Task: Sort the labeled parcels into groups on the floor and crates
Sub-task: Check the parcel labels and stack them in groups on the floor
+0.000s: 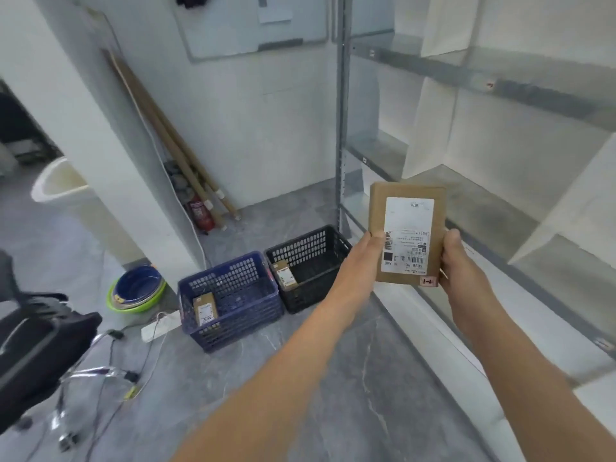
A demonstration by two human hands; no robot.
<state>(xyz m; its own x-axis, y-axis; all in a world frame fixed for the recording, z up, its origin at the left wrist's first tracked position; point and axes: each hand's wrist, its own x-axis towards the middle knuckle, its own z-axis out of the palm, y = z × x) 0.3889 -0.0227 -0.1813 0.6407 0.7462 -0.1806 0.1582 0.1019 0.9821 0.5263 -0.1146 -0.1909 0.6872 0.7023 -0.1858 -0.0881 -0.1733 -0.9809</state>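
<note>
Both hands hold a brown parcel [380,211] upright in the air between them, its white label facing the camera: the left hand [363,253] grips the lower left edge, thumb on the label, and the right hand [457,263] grips the lower right edge. It is in front of the metal shelf [341,128], up and right of two crates on the grey floor [333,378]. The blue crate [233,326] holds a second parcel [205,308], and the black crate [308,296] right beside it holds a third parcel [284,275].

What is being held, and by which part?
A labeled parcel: left grip on its lower left edge, right grip on its lower right edge.
</note>
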